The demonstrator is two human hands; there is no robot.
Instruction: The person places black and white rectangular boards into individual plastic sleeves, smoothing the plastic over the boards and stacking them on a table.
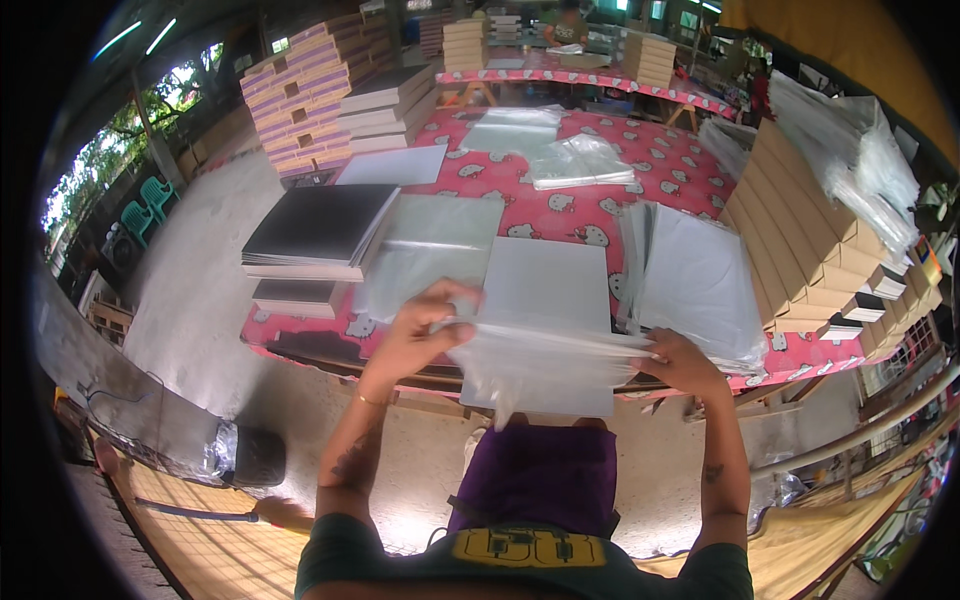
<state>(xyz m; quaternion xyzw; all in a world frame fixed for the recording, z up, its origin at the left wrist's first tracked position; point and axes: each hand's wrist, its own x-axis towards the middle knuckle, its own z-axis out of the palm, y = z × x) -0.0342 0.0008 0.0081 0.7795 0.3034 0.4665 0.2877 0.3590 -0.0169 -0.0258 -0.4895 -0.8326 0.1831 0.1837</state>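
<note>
A clear plastic bag (545,357), blurred by motion, stretches between my two hands over the front edge of the table. My left hand (425,325) pinches its left end with curled fingers. At the other end, my right hand (682,360) grips the bag between thumb and fingers. Beneath the bag lies a white sheet or board (548,275), partly covered by the plastic and reaching past the table edge. To its left rest flat clear plastic sleeves (430,245). On the right is a pile of white sheets in clear plastic (700,280).
Black-topped stacks of paper (320,225) sit at the left of the pink patterned tablecloth (560,205). Tall piles of boxes (305,100) stand at the back left, and brown cartons (800,230) on the right bear more plastic bags (850,150). A person (568,25) is at a far table.
</note>
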